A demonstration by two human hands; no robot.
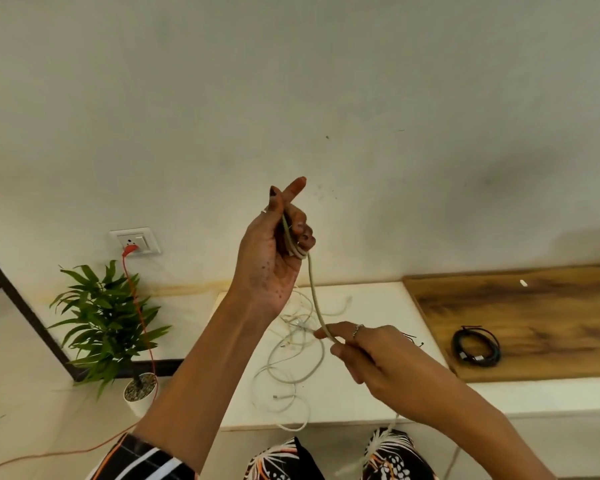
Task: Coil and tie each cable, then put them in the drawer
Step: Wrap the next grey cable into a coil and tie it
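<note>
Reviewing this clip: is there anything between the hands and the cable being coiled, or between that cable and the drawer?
Nothing separates them: the left hand grips the grey cable wound at its fingers, and the right hand pinches it lower down. No drawer is in view, so that path cannot be judged.

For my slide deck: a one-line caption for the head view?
Left hand holds pale cable loops raised while right hand feeds it.
</note>
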